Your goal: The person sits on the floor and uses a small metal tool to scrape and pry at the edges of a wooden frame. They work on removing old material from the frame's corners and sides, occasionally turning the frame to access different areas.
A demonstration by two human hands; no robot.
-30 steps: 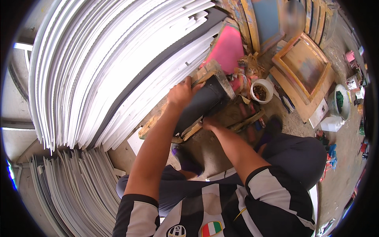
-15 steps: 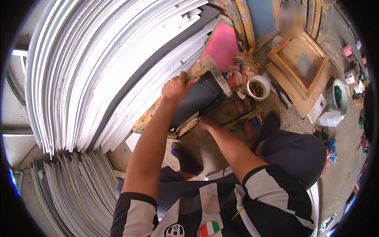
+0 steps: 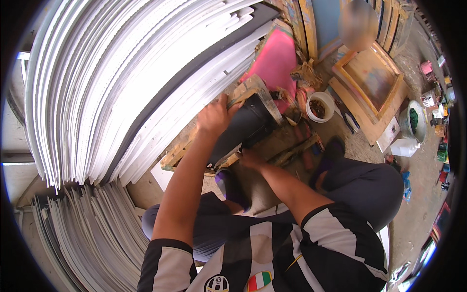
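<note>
A worn wooden frame [image 3: 267, 100] with a dark sheet [image 3: 238, 131] inside it stands tilted between my feet. My left hand [image 3: 212, 117] is closed over the frame's upper edge, fingers wrapped round the wood. Lower down, my right hand [image 3: 252, 159] is at the frame's near edge with its fingers curled. Whatever lies in those fingers is too small and shaded to make out. Just behind the frame leans a pink panel [image 3: 277, 56].
Tall stacks of white sheets [image 3: 121, 87] fill the left. A white bucket [image 3: 319, 108] with scraps, pliers [image 3: 350, 121] and an empty wooden frame [image 3: 372, 78] lie to the right. A basin [image 3: 416, 121] and a white jug [image 3: 404, 147] stand farther right. Painted frames [image 3: 311, 29] lean at the back.
My right hand has slid a little down and left along the frame's near edge. My left hand keeps its grip, and the frame has shifted slightly.
</note>
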